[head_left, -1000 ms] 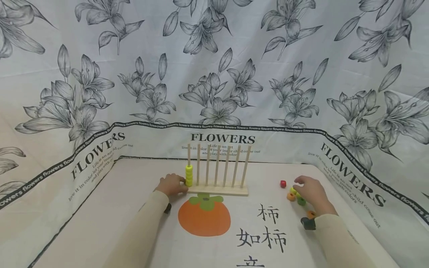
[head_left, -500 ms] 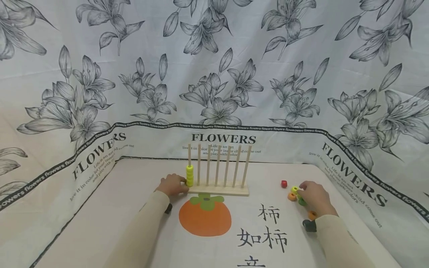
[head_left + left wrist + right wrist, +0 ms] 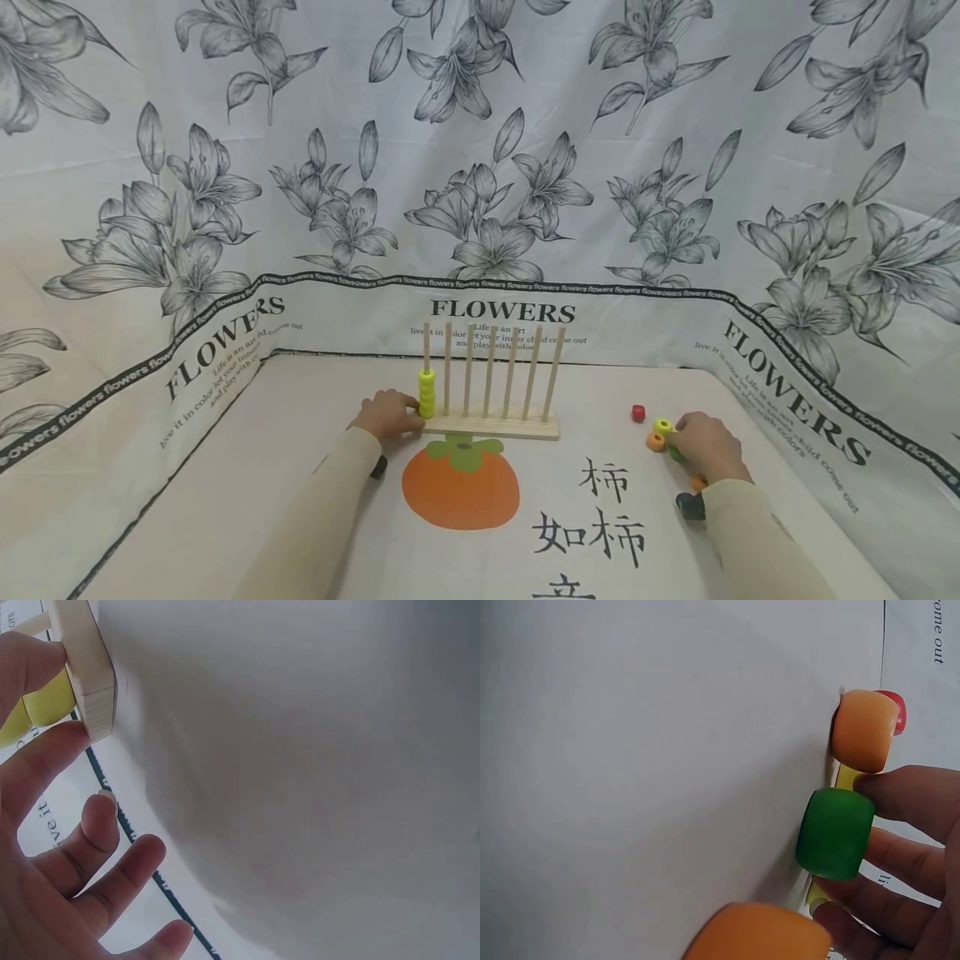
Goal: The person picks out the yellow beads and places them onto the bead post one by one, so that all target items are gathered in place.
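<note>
Narrowly, the left hand point(image 3: 386, 415) pinches the wooden base point(image 3: 491, 428), other fingers point(image 3: 120, 889) apart.

At the right edge of the frame, the bare right hand point(image 3: 922, 866) reaches in with its thumb tip near a glossy, rounded green bead point(image 3: 835, 834), while other fingers pass behind that bead, which hides whatever they touch. Above it, toward the upper right, a glossy, barrel-shaped orange bead point(image 3: 865, 730) partly covers a shiny red bead point(image 3: 898, 712), and a bit of yellow point(image 3: 845, 777) shows by the thumb tip. A blurred, rounded orange bead point(image 3: 757, 937) is cut off by the bottom edge, and a smooth, pale surface point(image 3: 630, 750) fills the left.
</note>
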Available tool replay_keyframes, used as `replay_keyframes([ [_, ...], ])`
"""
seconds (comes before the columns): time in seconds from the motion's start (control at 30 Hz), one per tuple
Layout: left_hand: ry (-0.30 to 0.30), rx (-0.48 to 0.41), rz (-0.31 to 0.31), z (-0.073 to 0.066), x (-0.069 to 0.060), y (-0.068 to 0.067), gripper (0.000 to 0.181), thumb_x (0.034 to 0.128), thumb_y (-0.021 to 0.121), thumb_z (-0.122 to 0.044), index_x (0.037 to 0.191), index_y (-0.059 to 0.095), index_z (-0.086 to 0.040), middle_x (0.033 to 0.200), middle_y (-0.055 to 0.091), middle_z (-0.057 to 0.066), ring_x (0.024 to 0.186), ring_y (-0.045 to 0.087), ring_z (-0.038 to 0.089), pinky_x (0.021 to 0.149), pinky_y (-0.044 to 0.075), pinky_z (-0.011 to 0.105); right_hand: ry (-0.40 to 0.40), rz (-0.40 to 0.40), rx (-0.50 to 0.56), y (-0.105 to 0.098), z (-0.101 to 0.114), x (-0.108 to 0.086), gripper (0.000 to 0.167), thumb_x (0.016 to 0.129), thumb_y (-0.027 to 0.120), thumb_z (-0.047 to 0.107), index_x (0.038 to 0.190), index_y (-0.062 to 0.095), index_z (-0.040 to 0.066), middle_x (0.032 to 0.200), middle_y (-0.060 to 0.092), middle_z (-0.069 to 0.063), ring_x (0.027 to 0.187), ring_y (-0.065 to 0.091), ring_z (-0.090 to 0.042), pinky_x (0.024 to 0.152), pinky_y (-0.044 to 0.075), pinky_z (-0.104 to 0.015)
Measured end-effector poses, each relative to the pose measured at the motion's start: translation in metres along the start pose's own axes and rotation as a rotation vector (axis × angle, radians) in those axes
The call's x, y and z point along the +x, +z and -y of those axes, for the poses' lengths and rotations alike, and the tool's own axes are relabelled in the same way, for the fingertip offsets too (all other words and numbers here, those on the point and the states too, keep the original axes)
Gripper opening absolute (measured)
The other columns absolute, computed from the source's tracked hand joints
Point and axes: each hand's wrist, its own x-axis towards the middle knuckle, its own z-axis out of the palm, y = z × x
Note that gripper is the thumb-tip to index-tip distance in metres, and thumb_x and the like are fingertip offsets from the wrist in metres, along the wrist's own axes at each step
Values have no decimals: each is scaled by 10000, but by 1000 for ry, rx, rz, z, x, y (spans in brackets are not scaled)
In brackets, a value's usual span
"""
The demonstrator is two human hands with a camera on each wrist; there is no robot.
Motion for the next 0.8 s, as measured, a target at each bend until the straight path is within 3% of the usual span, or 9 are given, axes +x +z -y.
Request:
replay_keyframes([
  [0.17,3,-7,-2,-1,-1,0,494,753,647,-359,1212,692,-183,1157,687,57,949,562,261,952,405,618,-14,-1,-25,2,-1,3,502,900,612,312,1199,565,-89,1104,615,-273,845,544,-326,754,453,-480],
  [0.53,0,-12,-4,1,1,-2,505,765,654,-372,1234,678,-186,1213,670,71,973,562,272,972,395,619,13,-55,41,-8,2,1,487,892,608,279,1238,537,-56,1150,597,-268,901,520,-362,750,438,-484],
  [0.8,7,-11,-1,-1,-2,-3,495,762,650,-349,1227,684,-183,1145,688,61,907,551,253,956,405,606,-102,-94,-35,-20,17,-3,503,908,615,304,1267,534,-39,1192,591,-274,998,548,-412,851,423,-567],
])
